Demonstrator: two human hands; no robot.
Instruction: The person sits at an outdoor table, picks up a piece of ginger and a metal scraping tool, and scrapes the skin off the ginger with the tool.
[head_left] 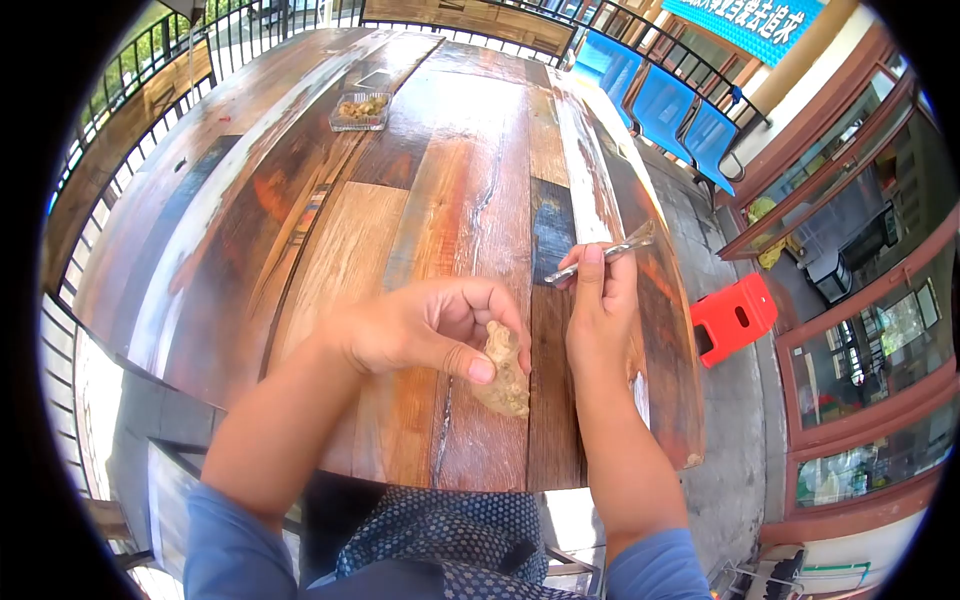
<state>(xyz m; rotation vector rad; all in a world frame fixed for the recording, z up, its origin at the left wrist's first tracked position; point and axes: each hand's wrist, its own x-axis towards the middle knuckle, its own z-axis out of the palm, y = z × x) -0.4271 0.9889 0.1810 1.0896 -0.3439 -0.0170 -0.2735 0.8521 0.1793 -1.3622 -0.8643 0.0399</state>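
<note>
A knobbly beige piece of ginger root [506,375] is pinched between the thumb and fingers of my left hand [440,325], held over the near part of the wooden table. Part of the root lies behind my thumb and fingertips. To its right, my right hand [603,300] grips a slim silvery tool [620,246] with a flared, brownish end pointing up and right. Its thin end sticks out on the left of my thumb. The tool and the ginger are apart. I cannot make out the exact kind of tool.
The plank-patterned table [330,240] fills the middle. Near its far side stands a clear plastic box [360,112] with yellowish-brown pieces inside. A red stool [735,318] is on the floor at right, and blue seats [665,105] stand behind, by a black railing.
</note>
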